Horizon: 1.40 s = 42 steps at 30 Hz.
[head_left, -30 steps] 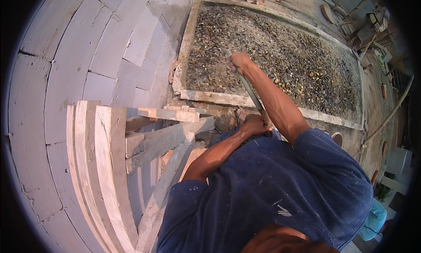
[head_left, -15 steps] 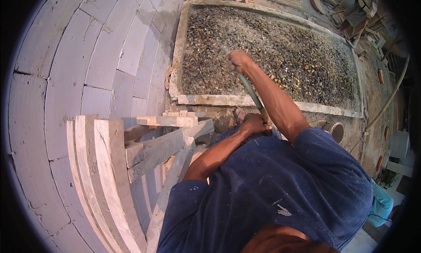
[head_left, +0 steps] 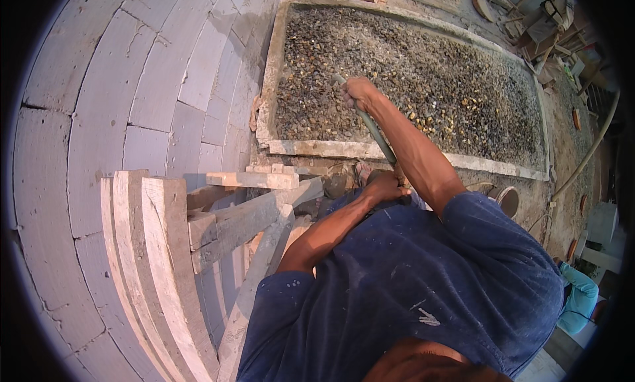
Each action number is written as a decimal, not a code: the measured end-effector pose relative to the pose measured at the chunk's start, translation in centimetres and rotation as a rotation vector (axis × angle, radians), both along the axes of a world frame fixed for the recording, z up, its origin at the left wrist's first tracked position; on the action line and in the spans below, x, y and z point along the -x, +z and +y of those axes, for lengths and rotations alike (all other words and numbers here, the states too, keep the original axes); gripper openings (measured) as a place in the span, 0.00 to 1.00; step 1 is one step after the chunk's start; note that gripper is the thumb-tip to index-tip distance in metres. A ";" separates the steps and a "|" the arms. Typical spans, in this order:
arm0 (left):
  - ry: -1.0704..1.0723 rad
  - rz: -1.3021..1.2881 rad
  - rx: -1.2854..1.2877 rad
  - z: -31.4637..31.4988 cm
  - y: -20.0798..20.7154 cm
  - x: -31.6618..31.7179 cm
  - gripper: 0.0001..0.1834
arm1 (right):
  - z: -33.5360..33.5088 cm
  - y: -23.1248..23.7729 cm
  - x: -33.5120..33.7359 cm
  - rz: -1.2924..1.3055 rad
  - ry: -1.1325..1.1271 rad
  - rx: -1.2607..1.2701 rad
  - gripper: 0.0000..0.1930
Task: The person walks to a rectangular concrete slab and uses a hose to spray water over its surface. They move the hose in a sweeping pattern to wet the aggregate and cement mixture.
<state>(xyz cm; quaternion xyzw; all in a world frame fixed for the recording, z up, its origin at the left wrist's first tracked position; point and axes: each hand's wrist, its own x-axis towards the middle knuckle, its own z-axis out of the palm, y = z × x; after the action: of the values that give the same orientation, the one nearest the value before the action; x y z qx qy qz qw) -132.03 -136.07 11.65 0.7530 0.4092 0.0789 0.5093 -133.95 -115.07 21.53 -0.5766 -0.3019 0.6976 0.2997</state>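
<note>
My right hand [head_left: 360,93] is wrapped round a green-grey hose [head_left: 378,134] close to its front end, over a framed bed of gravel [head_left: 423,71]. The hose slants down from there toward my waist. At waist level my left hand [head_left: 385,187] is closed round the lower part of the hose, with some of its fingers hidden. The gravel shows dark, wet-looking stones and paler, drier patches. No water stream can be made out at the hose's end.
A wall of pale blocks [head_left: 152,84] rises on the left, with a wooden trestle [head_left: 169,243] beside it. A round bucket [head_left: 507,198] stands right of me. A pale concrete rim [head_left: 324,148] borders the gravel. Someone's turquoise sleeve [head_left: 579,299] shows far right.
Both hands keep their hold on the hose, nearly in the same place. The turquoise sleeve at the far right has shifted slightly.
</note>
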 end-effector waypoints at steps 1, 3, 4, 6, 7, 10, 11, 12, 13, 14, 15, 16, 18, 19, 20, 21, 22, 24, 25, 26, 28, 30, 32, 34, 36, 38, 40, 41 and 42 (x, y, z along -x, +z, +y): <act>0.000 0.004 0.000 0.0 -0.1 0.0 0.37 | 0.1 -0.1 0.0 -0.013 0.009 0.004 0.05; -0.003 0.011 0.001 -0.1 -0.4 -0.3 0.36 | 0.2 -0.4 -0.2 -0.038 0.025 0.013 0.04; -0.007 0.008 -0.004 -0.1 -0.5 -0.4 0.36 | 0.2 -0.6 -0.4 -0.020 0.016 0.036 0.04; -0.012 -0.013 -0.024 -0.1 -0.7 -0.5 0.36 | 0.3 -1.0 -0.7 0.014 -0.002 0.080 0.04; -0.011 -0.020 -0.031 -0.2 -0.5 -0.6 0.35 | 0.4 -1.3 -0.9 0.010 -0.007 0.073 0.04; 0.023 -0.040 -0.022 -0.3 0.0 -0.6 0.34 | 0.6 -1.8 -1.5 -0.016 -0.028 0.056 0.05; 0.034 -0.059 -0.009 -0.3 0.3 -0.5 0.34 | 0.6 -1.7 -1.6 -0.033 -0.040 0.054 0.05; 0.045 -0.078 0.004 -0.3 0.5 -0.5 0.34 | 0.7 -1.7 -1.8 -0.051 -0.052 0.051 0.05; 0.042 -0.066 -0.003 -0.4 0.4 -0.5 0.33 | 0.7 -1.8 -1.9 -0.039 -0.074 0.054 0.05; 0.040 -0.054 -0.010 -0.4 0.3 -0.5 0.33 | 0.7 -1.9 -2.1 -0.028 -0.096 0.056 0.05; 0.043 -0.049 -0.015 -0.4 0.2 -0.5 0.32 | 0.8 -1.9 -2.4 -0.017 -0.118 0.058 0.05; 0.042 -0.044 -0.021 -0.5 0.2 -0.6 0.32 | 1.0 -2.2 -2.8 -0.033 -0.116 0.051 0.06; 0.051 -0.049 -0.028 -0.5 0.3 -0.7 0.31 | 1.6 -2.9 -3.6 -0.066 -0.111 0.037 0.06; 0.048 -0.038 -0.023 -0.6 0.6 -0.7 0.31 | 1.8 -3.2 -3.9 -0.060 -0.150 0.037 0.06; 0.044 -0.027 -0.018 -0.5 0.8 -0.6 0.31 | 1.9 -3.4 -4.2 -0.055 -0.189 0.038 0.07; 0.040 -0.017 -0.013 -0.5 1.0 -0.6 0.30 | 2.0 -3.7 -4.4 -0.049 -0.228 0.037 0.08; 0.034 -0.025 -0.016 -0.5 1.1 -0.6 0.30 | 1.8 -3.5 -4.5 -0.051 -0.234 0.033 0.08; 0.020 -0.042 -0.023 -0.5 1.1 -0.7 0.30 | 1.7 -3.0 -4.7 -0.054 -0.247 0.023 0.08; 0.008 -0.041 -0.007 -0.4 1.0 -0.7 0.30 | 1.5 -2.5 -4.8 -0.065 -0.252 0.008 0.08; -0.004 -0.040 0.009 -0.3 0.9 -0.7 0.30 | 1.3 -2.0 -4.7 -0.077 -0.256 -0.006 0.08; -0.021 -0.032 0.022 -0.3 0.8 -0.7 0.30 | 0.9 -1.3 -4.7 -0.093 -0.262 -0.032 0.08; -0.030 -0.017 0.018 -0.2 0.7 -0.7 0.30 | 0.8 -0.9 -4.7 -0.105 -0.265 -0.055 0.08; -0.034 -0.036 -0.026 -0.3 0.2 -0.8 0.31 | 0.9 -1.1 -4.7 -0.086 -0.252 -0.061 0.07; -0.029 -0.041 -0.054 -0.3 0.0 -0.8 0.32 | 0.9 -1.2 -4.7 -0.087 -0.217 -0.066 0.08; -0.016 -0.032 -0.068 -0.3 0.1 -0.6 0.32 | 0.9 -1.2 -4.5 -0.108 -0.162 -0.071 0.09; -0.038 -0.018 -0.022 -0.1 0.7 -0.5 0.33 | 1.1 -1.9 -4.4 -0.115 -0.171 -0.055 0.09; -0.040 -0.027 -0.007 -0.2 0.8 -0.5 0.33 | 1.3 -2.5 -4.3 -0.134 -0.156 -0.035 0.09; -0.032 -0.043 -0.015 -0.3 0.8 -0.5 0.33 | 1.4 -2.7 -4.2 -0.149 -0.138 -0.024 0.09; -0.023 -0.059 -0.023 -0.3 0.7 -0.5 0.33 | 1.5 -2.9 -4.2 -0.165 -0.120 -0.013 0.09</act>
<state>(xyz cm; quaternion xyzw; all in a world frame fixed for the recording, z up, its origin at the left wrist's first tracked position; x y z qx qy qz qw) -131.57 -136.40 12.38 0.7607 0.3844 0.1000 0.5134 -129.71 -113.56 18.62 -0.6470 -0.2950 0.6268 0.3186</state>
